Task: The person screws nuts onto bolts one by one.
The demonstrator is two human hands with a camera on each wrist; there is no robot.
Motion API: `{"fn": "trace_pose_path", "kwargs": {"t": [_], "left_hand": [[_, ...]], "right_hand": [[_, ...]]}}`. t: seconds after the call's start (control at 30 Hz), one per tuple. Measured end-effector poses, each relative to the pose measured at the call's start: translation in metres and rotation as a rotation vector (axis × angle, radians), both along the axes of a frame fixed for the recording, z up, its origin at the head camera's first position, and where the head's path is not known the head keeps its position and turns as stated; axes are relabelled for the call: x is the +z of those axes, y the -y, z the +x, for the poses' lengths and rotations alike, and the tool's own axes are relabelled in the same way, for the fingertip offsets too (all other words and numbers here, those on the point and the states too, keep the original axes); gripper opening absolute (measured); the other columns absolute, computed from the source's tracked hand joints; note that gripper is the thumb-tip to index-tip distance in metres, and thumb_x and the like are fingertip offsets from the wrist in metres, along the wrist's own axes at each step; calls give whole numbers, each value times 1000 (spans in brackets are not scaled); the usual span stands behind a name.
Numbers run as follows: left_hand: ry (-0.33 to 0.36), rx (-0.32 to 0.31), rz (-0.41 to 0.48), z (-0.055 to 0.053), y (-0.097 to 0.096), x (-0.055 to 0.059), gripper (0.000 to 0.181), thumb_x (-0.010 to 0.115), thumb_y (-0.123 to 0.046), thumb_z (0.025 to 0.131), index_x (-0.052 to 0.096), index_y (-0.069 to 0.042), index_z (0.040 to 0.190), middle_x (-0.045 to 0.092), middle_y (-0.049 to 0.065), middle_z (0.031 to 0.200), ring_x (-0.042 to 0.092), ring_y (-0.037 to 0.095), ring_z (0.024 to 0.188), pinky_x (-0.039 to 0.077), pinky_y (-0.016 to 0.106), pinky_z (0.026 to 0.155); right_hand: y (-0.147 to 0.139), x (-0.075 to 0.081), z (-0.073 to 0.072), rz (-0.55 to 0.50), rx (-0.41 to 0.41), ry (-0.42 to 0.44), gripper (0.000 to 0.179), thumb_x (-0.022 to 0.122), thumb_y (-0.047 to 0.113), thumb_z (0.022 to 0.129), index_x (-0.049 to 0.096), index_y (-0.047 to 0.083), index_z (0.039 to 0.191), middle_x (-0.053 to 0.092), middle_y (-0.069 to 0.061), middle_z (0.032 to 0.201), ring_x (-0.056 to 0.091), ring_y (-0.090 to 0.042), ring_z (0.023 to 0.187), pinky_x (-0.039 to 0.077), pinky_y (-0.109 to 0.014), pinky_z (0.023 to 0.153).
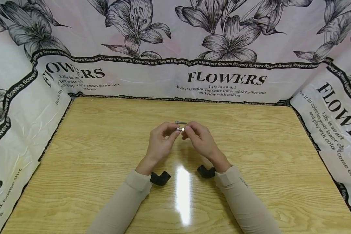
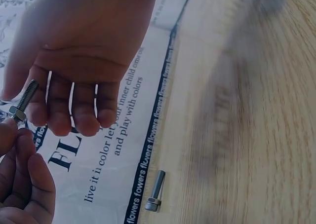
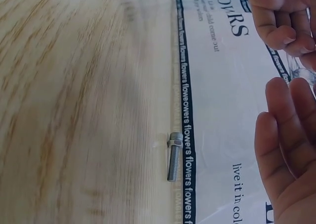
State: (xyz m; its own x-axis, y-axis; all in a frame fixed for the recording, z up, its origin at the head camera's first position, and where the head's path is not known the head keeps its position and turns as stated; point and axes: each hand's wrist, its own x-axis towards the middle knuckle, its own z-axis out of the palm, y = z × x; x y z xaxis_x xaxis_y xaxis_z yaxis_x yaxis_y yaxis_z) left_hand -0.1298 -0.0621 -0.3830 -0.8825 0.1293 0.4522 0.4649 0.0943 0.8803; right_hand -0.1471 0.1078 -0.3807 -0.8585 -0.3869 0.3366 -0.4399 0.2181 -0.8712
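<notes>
Above the middle of the table, both hands meet at a small metal bolt (image 2: 27,96) with a hex nut (image 2: 18,113) on its thread. My right hand (image 1: 204,138) pinches the bolt's end beside the nut between thumb and fingertips, hiding that end. Thumb and index finger of my left hand (image 1: 161,139) hold the threaded part from the other side, while its remaining fingers (image 2: 86,110) hang nearly straight. Just beyond the fingertips, a second bolt (image 1: 180,122) lies on the table. It carries a nut close to its head, as the right wrist view shows.
The wooden table (image 1: 105,156) is bordered at the back and sides by a white curtain (image 1: 152,78) printed with flowers and lettering. Black angled pieces (image 1: 161,178) sit by both wrists. Glare shows on the wood between the forearms.
</notes>
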Motion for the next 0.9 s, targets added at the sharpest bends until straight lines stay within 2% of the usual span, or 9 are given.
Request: {"fn": "trace_pose_path", "kwargs": {"t": [0.13,0.27,0.4,0.5,0.73,0.9], "left_hand": [[-5,6,3,-1,1,0,12,63,11,86,63,12,98,66,23,94,64,34,84,53,44,76],[-1,18,15,-2,2,1,12,63,12,85,63,11,97,66,23,94,64,35,83,53,42,76],[2,18,27,-2,4,1,12,63,12,85,64,10,97,66,24,95,65,36,83,53,43,76],[0,14,29,-3,4,1,12,63,13,85,63,10,97,66,25,95,64,36,82,53,43,75],[-11,1,-7,-4,7,2,16,64,11,85,61,10,100,64,25,96,62,33,79,52,40,70],[-23,-40,-52,-5,8,3,26,66,11,83,57,10,108,61,24,97,59,30,77,50,38,67]], "right_hand": [[-2,-1,0,-36,7,-24,9,49,-6,95,55,-10,99,60,-23,92,62,-38,79,53,-39,75],[-2,-2,0,-68,9,-57,12,55,-10,90,54,-12,102,59,-22,96,63,-37,78,52,-37,76],[-2,-3,0,-94,5,-71,13,56,-12,88,53,-14,101,58,-26,96,62,-36,78,52,-42,76],[-2,-4,-1,-97,-4,-71,12,56,-12,88,53,-12,100,57,-28,96,61,-34,79,52,-42,76],[-1,-6,-2,-73,-14,-78,9,54,-10,91,54,-11,100,59,-25,95,62,-34,77,53,-35,74],[1,-7,-2,-78,-10,-83,8,54,-11,92,53,-11,100,59,-24,92,62,-37,75,54,-42,73]]}}
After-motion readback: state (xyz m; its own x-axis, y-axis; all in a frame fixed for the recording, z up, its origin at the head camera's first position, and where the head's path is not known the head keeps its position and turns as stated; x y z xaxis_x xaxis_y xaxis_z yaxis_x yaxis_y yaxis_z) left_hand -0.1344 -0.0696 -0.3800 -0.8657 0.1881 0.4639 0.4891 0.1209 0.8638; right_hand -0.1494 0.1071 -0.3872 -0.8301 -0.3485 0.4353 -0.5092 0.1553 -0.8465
